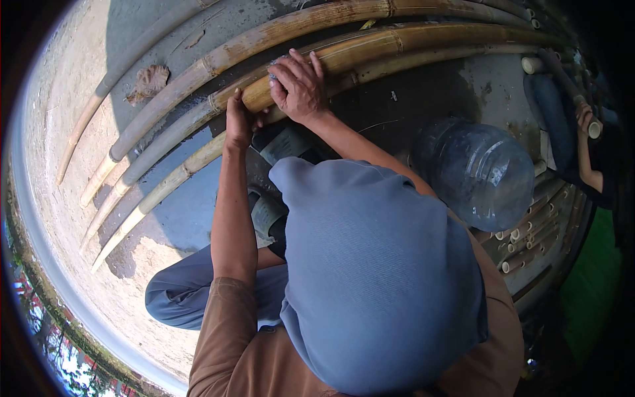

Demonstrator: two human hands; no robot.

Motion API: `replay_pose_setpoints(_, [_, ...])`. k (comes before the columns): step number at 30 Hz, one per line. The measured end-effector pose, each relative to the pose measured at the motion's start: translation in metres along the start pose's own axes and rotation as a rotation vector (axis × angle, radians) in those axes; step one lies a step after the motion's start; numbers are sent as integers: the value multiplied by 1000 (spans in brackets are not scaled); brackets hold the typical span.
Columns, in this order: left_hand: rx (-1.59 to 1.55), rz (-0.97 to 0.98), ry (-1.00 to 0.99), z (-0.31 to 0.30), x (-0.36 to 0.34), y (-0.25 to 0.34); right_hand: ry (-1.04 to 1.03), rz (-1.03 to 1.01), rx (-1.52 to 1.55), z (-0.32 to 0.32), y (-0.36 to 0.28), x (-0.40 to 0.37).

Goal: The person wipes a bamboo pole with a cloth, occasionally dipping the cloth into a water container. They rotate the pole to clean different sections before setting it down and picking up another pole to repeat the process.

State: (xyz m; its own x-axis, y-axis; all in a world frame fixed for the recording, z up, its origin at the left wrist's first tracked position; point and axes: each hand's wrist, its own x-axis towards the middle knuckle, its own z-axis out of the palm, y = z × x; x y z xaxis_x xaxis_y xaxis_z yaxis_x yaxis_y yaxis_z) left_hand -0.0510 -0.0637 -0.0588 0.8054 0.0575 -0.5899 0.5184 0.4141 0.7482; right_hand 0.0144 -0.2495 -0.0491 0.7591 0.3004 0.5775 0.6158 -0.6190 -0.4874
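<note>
A thick, wet-looking yellow-brown bamboo pole (360,51) curves across the upper part of the head view. My left hand (241,120) is wrapped round it from the near side, thumb up. Just to the right, my right hand (301,88) presses on the top of the pole with bent fingers. A small grey crumpled wad (272,74) shows under its fingertips. The palm sides of both hands are hidden.
Beyond lies another long pole (264,40); a thinner pole (188,165) is nearer. A dry leaf (151,82) is on the ground. A clear plastic jug (486,172) stands right, near cut bamboo pieces (522,231). A co-worker's hand (583,116) holds bamboo far right.
</note>
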Motion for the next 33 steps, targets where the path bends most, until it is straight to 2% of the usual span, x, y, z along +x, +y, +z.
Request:
replay_pose_setpoints(2, [52,36,14,10,-2,-1,193,59,-154,-27,64,13])
replay_pose_setpoints(5, [133,-15,173,24,-7,4,339,141,-401,-72,147,29])
replay_pose_setpoints(7, [46,-1,128,13,8,-13,366,198,-427,-76,158,35])
replay_pose_setpoints(9, [-3,-7,124,6,22,-25,331,195,-371,-55,114,32])
replay_pose_setpoints(11, [-16,-31,179,-1,27,-33,141,117,-135,-28,38,17])
replay_pose_setpoints(13, [469,563,366,-24,59,-75,-41,30,66,2,-31,-9])
replay_pose_setpoints(14, [437,552,365,-27,61,-76,-103,-47,128,13,-54,-21])
replay_pose_setpoints(16, [372,530,364,-33,64,-76,-88,-69,110,11,-44,-15])
replay_pose_setpoints(17, [34,174,358,4,23,-39,-69,-55,49,1,-26,-10])
replay_pose_setpoints(18, [115,58,311,13,8,-22,56,-11,2,-6,3,-2])
replay_pose_setpoints(20, [99,31,327,19,10,-13,228,85,-183,-36,74,14])
replay_pose_setpoints(22, [84,-1,319,24,7,-8,286,152,-353,-78,144,28])
replay_pose_setpoints(24, [71,0,297,23,6,-14,345,183,-448,-90,163,32])
replay_pose_setpoints(26, [56,50,312,28,5,-16,357,197,-437,-70,136,35])
replay_pose_setpoints(29, [14,79,270,19,3,-30,101,68,-90,-26,19,14])
replay_pose_setpoints(31, [20,480,167,-5,33,-72,-63,-32,86,-2,-47,-10])
replay_pose_setpoints(32, [503,911,317,-19,36,-94,-66,-74,174,6,-63,-15])
replay_pose_setpoints(33, [442,727,346,-31,47,-108,-49,-108,150,4,-53,-14])
